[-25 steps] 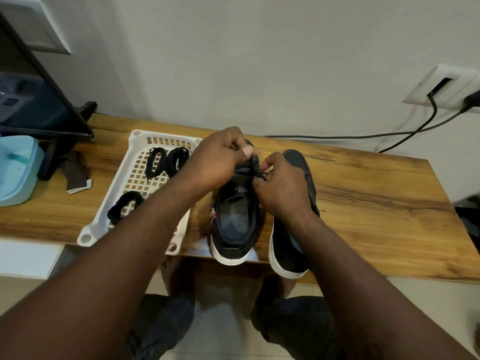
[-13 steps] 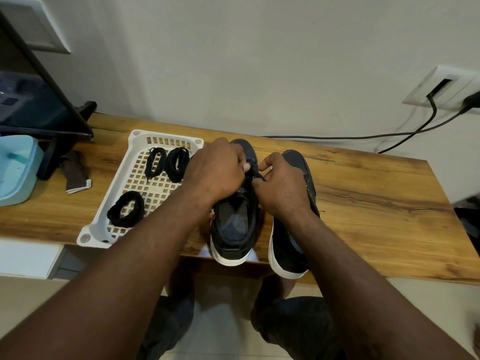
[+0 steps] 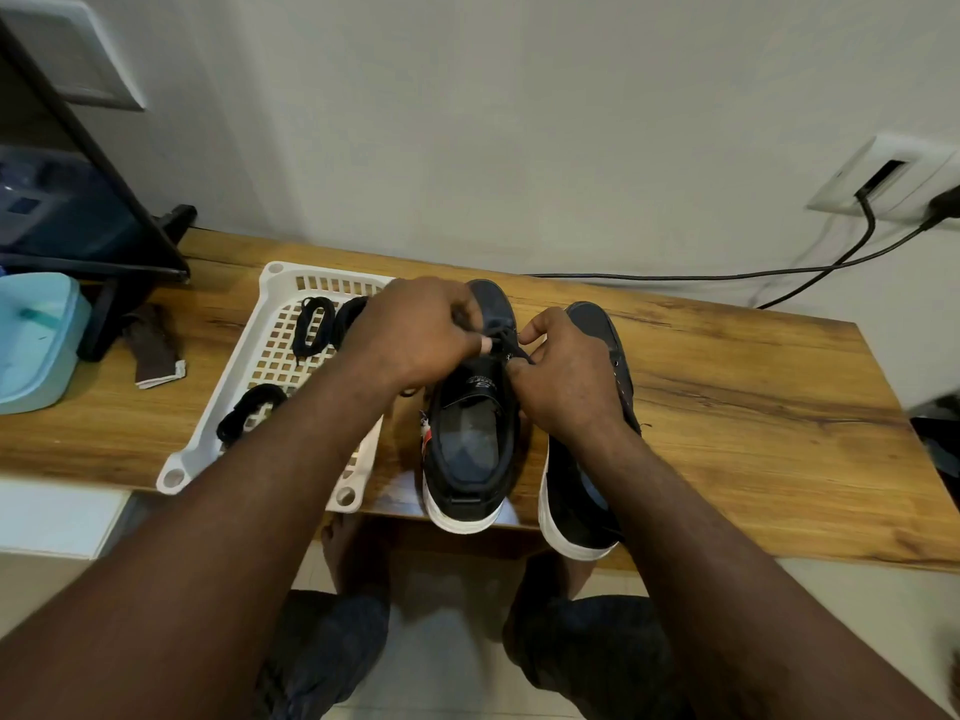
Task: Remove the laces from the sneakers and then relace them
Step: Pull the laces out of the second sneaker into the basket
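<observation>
Two dark sneakers with white soles stand side by side at the front edge of the wooden table, heels toward me. Over the left sneaker (image 3: 470,444), my left hand (image 3: 415,332) pinches a black lace (image 3: 506,345) at the tongue. My right hand (image 3: 563,376) pinches the same lace from the other side, just right of the eyelets. The right sneaker (image 3: 597,324) lies partly under my right hand and forearm. Most of the lace is hidden by my fingers.
A white perforated tray (image 3: 270,356) left of the sneakers holds three coiled black laces (image 3: 311,324). A brown cloth piece (image 3: 153,348), a light blue box (image 3: 36,340) and a dark stand sit at far left. Cables (image 3: 727,276) run along the wall at right.
My left hand has slid down and toward me along the left sneaker, uncovering its toe. My right hand has stayed almost still at the lace.
</observation>
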The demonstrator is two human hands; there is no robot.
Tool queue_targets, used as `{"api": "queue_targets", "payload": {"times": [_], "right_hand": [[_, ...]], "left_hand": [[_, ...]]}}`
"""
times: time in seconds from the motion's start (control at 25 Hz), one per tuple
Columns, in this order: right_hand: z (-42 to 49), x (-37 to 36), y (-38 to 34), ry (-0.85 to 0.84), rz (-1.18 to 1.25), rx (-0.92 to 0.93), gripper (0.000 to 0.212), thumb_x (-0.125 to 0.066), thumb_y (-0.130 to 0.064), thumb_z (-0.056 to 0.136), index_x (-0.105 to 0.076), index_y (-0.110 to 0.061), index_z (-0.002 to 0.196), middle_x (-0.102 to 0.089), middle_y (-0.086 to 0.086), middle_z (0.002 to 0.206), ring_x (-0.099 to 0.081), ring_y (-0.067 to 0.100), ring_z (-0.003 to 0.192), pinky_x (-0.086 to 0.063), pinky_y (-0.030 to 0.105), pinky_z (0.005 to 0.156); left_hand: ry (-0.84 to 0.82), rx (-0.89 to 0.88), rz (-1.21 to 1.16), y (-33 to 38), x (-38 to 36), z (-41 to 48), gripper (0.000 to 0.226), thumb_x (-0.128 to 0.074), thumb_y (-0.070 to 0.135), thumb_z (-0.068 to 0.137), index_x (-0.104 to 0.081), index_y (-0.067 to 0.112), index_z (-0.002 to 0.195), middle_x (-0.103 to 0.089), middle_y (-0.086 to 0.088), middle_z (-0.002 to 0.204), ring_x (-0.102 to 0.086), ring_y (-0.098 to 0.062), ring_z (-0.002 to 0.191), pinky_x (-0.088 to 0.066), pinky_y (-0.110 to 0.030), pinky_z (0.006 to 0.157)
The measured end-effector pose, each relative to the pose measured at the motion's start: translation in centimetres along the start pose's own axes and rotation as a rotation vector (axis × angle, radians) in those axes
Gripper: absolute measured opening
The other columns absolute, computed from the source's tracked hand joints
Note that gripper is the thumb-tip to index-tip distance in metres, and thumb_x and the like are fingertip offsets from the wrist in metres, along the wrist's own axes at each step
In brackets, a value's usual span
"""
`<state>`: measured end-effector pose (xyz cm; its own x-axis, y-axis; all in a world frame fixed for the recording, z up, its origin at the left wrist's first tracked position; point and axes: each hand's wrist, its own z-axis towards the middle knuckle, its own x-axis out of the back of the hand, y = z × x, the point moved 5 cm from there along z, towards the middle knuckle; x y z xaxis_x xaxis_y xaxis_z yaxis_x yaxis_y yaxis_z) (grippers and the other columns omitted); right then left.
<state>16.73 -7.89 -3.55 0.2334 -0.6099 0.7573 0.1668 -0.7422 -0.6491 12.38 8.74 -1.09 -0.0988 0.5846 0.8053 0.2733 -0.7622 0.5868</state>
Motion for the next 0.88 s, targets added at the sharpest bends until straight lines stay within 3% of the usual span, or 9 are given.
{"api": "queue_targets", "payload": {"times": [0.08, 0.16, 0.28, 0.32, 0.4, 0.48, 0.64, 0.76, 0.88], "right_hand": [[0.0, 0.1, -0.1, 0.001, -0.013, -0.003, 0.023, -0.071, -0.020, 0.090, -0.055, -0.027, 0.105, -0.069, 0.000, 0.087, -0.070, 0.021, 0.067, -0.062, 0.041, 0.065], [0.0, 0.1, -0.1, 0.000, -0.012, -0.004, 0.023, -0.071, -0.020, 0.090, -0.055, -0.027, 0.105, -0.069, 0.001, 0.087, -0.070, 0.020, 0.068, -0.060, 0.036, 0.063], [0.0, 0.1, 0.0, 0.000, -0.005, -0.005, 0.023, -0.071, -0.020, 0.091, -0.055, -0.027, 0.106, -0.069, 0.000, 0.088, -0.071, 0.020, 0.069, -0.060, 0.036, 0.065], [0.0, 0.1, 0.0, -0.001, 0.000, -0.008, 0.023, -0.072, -0.020, 0.091, -0.055, -0.027, 0.106, -0.070, 0.000, 0.089, -0.071, 0.020, 0.069, -0.061, 0.038, 0.066], [0.0, 0.1, 0.0, -0.006, 0.003, -0.015, 0.023, -0.072, -0.021, 0.091, -0.056, -0.027, 0.106, -0.070, 0.000, 0.087, -0.071, 0.021, 0.069, -0.062, 0.039, 0.067], [0.0, 0.0, -0.1, -0.007, -0.002, -0.020, 0.023, -0.072, -0.021, 0.091, -0.056, -0.027, 0.106, -0.070, 0.000, 0.087, -0.071, 0.021, 0.068, -0.062, 0.039, 0.067], [-0.1, 0.1, -0.2, -0.007, 0.004, -0.023, 0.023, -0.071, -0.021, 0.091, -0.056, -0.027, 0.108, -0.067, -0.003, 0.084, -0.070, 0.018, 0.072, -0.057, 0.033, 0.061], [-0.3, 0.2, -0.8, 0.022, -0.025, 0.017, 0.026, -0.071, -0.020, 0.090, -0.056, -0.027, 0.108, -0.066, -0.007, 0.094, -0.063, 0.012, 0.080, -0.040, 0.021, 0.057], [-0.3, -0.1, -1.6, 0.059, -0.022, 0.125, 0.034, -0.071, -0.012, 0.084, -0.058, -0.027, 0.112, -0.066, -0.012, 0.109, -0.061, 0.012, 0.083, -0.039, 0.024, 0.060]], "left_hand": [[-0.038, -0.035, 0.249, 0.6, -0.9, -0.3, 0.012, -0.078, 0.044, 0.089, -0.079, 0.038, 0.100, -0.075, 0.007, 0.104, -0.067, -0.019, 0.095, -0.052, -0.032, 0.077], [0.026, -0.022, 0.212, 1.0, -1.0, -0.2, 0.010, -0.073, 0.040, 0.094, -0.078, 0.032, 0.095, -0.075, 0.003, 0.101, -0.067, -0.021, 0.092, -0.047, -0.032, 0.075], [0.076, 0.099, -0.452, 0.8, -0.5, 0.0, 0.017, -0.066, 0.024, 0.101, -0.068, 0.010, 0.092, -0.071, -0.005, 0.105, -0.068, -0.022, 0.087, -0.053, -0.035, 0.071], [0.038, 0.155, -0.738, 0.9, -0.4, -0.2, 0.018, -0.061, 0.017, 0.103, -0.063, 0.003, 0.092, -0.073, -0.008, 0.106, -0.068, -0.017, 0.074, -0.055, -0.032, 0.062], [-0.037, 0.188, -1.070, 1.1, -0.1, -0.7, 0.020, -0.053, 0.015, 0.107, -0.058, 0.004, 0.091, -0.074, -0.009, 0.088, -0.045, -0.009, 0.042, -0.037, -0.021, 0.040], [0.043, 0.189, -0.937, 0.4, 0.5, -0.4, 0.023, -0.059, 0.026, 0.105, -0.057, 0.012, 0.086, -0.060, 0.000, 0.065, -0.040, -0.010, 0.044, -0.035, -0.024, 0.045], [0.237, 0.149, -0.153, -1.2, 1.5, 0.1, 0.019, -0.074, 0.039, 0.091, -0.061, 0.024, 0.090, -0.063, 0.009, 0.085, -0.063, -0.021, 0.085, -0.048, -0.035, 0.070], [0.075, 0.147, 0.087, -1.7, 0.4, 0.1, 0.026, -0.067, 0.051, 0.094, -0.064, 0.025, 0.094, -0.066, 0.003, 0.091, -0.062, -0.024, 0.091, -0.046, -0.035, 0.074], [-0.043, 0.135, 0.028, -1.8, -0.4, -0.4, 0.040, -0.063, 0.062, 0.094, -0.068, 0.022, 0.087, -0.068, 0.002, 0.085, -0.064, -0.019, 0.087, -0.049, -0.035, 0.072]]}}
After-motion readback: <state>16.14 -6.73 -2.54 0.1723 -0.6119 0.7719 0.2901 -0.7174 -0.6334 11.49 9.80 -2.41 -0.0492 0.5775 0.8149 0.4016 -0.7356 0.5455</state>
